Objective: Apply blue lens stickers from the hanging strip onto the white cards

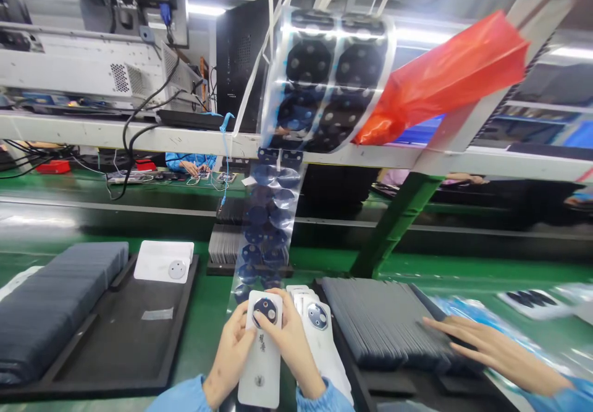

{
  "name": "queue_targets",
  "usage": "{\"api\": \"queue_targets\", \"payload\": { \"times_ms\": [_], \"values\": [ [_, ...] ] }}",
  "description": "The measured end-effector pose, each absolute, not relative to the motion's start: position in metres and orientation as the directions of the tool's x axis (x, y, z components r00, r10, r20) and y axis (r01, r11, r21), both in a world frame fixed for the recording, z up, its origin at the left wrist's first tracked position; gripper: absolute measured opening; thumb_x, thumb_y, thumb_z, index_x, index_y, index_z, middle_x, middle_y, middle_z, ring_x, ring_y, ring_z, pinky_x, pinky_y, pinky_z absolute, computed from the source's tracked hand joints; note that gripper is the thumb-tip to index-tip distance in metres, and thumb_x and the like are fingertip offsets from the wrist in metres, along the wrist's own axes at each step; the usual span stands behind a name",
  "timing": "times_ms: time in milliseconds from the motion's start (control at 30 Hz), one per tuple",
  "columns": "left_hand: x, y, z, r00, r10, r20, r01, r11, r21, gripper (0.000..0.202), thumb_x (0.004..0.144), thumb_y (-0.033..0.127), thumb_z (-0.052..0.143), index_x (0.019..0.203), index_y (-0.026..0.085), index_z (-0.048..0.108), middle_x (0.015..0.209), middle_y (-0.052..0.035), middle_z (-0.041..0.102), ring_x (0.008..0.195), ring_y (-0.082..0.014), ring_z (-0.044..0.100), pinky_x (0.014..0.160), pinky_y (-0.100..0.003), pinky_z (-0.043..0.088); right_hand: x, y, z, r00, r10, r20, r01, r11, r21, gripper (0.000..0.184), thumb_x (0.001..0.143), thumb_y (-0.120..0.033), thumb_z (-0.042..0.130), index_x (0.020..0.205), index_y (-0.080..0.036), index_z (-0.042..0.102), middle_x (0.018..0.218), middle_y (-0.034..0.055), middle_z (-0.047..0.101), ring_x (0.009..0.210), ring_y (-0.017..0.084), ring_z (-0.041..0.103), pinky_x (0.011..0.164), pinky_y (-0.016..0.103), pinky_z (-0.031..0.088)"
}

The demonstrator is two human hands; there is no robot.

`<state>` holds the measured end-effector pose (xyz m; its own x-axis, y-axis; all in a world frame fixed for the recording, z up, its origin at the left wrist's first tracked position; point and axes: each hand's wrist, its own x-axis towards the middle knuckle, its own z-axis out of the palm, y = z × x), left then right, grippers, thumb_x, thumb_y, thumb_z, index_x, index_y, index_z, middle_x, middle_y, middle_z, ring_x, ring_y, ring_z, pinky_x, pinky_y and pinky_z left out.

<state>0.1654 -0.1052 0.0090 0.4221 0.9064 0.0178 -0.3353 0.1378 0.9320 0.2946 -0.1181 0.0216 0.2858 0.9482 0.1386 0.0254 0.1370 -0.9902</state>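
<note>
A white phone back cover (259, 369) stands upright in front of me, with a dark round camera film (265, 309) near its top. My left hand (230, 349) grips its left edge, fingers behind and thumb at the side. My right hand (293, 341) holds the right edge, its thumb pressing on the round film. Just right of it lies a stack of similar white phone covers (319, 344), the top one with a round camera area. Behind my hands hangs a clear strip of dark round films (264, 220), fed from a roll (327, 81).
At right, a co-worker's hand (491, 344) reaches over a row of grey sheets (384, 319) in a black tray. Another black tray (125, 350) sits left, a white cover (164, 260) on its far edge. A white rail (185, 134) and red bag (449, 72) are overhead.
</note>
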Motion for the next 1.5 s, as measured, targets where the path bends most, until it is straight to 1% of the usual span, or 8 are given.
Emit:
{"api": "queue_targets", "payload": {
  "times_ms": [400,667,833,933,1033,1167,1300,1500],
  "values": [
    [0.164,-0.104,0.013,0.507,0.860,0.061,-0.414,0.180,0.892,0.045,0.075,0.029,0.074,0.115,0.018,0.056,0.100,-0.0103,0.073,0.077,-0.0193,0.070,0.066,-0.026,0.052,0.325,-0.138,0.033,-0.021,0.999,0.042,-0.212,0.036,-0.977,0.065,0.075,-0.036,0.075,0.133,-0.025,0.048,0.099,0.0055,0.070,0.092,0.026,0.067,0.086,0.045,0.049],
    [0.168,-0.109,0.007,0.539,0.836,0.103,-0.370,0.126,0.920,0.047,0.079,0.035,0.070,0.120,0.019,0.053,0.111,-0.0142,0.070,0.092,-0.0253,0.069,0.075,-0.031,0.054,0.313,-0.133,0.017,0.243,0.969,0.038,-0.195,0.087,-0.977,0.040,0.076,-0.051,0.070,0.100,-0.021,0.060,0.079,0.0025,0.068,0.074,0.022,0.065,0.067,0.031,0.051],
    [0.173,-0.111,-0.004,0.522,0.851,0.050,-0.296,0.126,0.947,0.052,0.078,0.037,0.070,0.123,0.020,0.051,0.116,-0.0154,0.068,0.098,-0.0287,0.068,0.078,-0.034,0.054,0.301,-0.130,0.007,0.389,0.918,0.077,-0.069,0.112,-0.991,0.037,0.073,-0.042,0.074,0.095,-0.021,0.054,0.081,0.0002,0.063,0.076,0.021,0.063,0.070,0.031,0.052],
    [0.175,-0.110,-0.004,0.502,0.865,0.009,-0.326,0.179,0.928,0.051,0.076,0.036,0.072,0.121,0.021,0.052,0.117,-0.0140,0.068,0.101,-0.0297,0.067,0.085,-0.037,0.053,0.297,-0.141,0.000,0.428,0.897,0.109,-0.032,0.136,-0.990,0.056,0.075,-0.036,0.070,0.122,-0.022,0.043,0.108,0.0063,0.062,0.091,0.023,0.064,0.081,0.035,0.052],
    [0.176,-0.110,0.004,0.408,0.910,-0.071,-0.385,0.242,0.891,0.053,0.074,0.032,0.074,0.121,0.025,0.050,0.115,-0.0104,0.070,0.105,-0.0304,0.066,0.089,-0.040,0.052,0.289,-0.159,-0.012,0.471,0.853,0.226,0.160,0.169,-0.973,0.071,0.078,-0.031,0.064,0.140,-0.026,0.028,0.142,0.0113,0.038,0.113,0.025,0.056,0.092,0.038,0.050],
    [0.180,-0.117,0.020,0.438,0.888,-0.138,-0.391,0.326,0.861,0.053,0.072,0.029,0.073,0.119,0.026,0.051,0.121,-0.0081,0.067,0.116,-0.0312,0.059,0.097,-0.042,0.048,0.277,-0.178,-0.030,0.385,0.821,0.421,0.518,0.185,-0.835,0.081,0.073,-0.018,0.065,0.145,-0.025,0.027,0.156,0.0083,0.008,0.139,0.033,0.025,0.108,0.045,0.037],
    [0.178,-0.124,0.039,0.479,0.872,-0.099,-0.282,0.259,0.924,0.049,0.074,0.034,0.071,0.121,0.026,0.056,0.139,-0.0083,0.054,0.131,-0.0316,0.046,0.109,-0.044,0.036,0.284,-0.184,-0.041,0.421,0.740,0.525,0.697,0.107,-0.710,0.071,0.083,-0.015,0.054,0.147,-0.025,0.024,0.154,0.0095,0.020,0.138,0.032,0.028,0.107,0.048,0.037],
    [0.125,-0.107,0.096,0.086,0.986,0.145,-0.252,-0.120,0.960,0.048,0.076,0.040,0.071,0.120,0.029,0.057,0.145,-0.0031,0.047,0.136,-0.0306,0.038,0.116,-0.042,0.028,0.331,-0.175,-0.078,0.517,0.693,0.503,0.788,-0.154,-0.597,0.052,0.097,-0.037,0.039,0.146,-0.023,0.030,0.150,0.0131,0.031,0.133,0.037,0.037,0.098,0.054,0.044]
  ]
}}
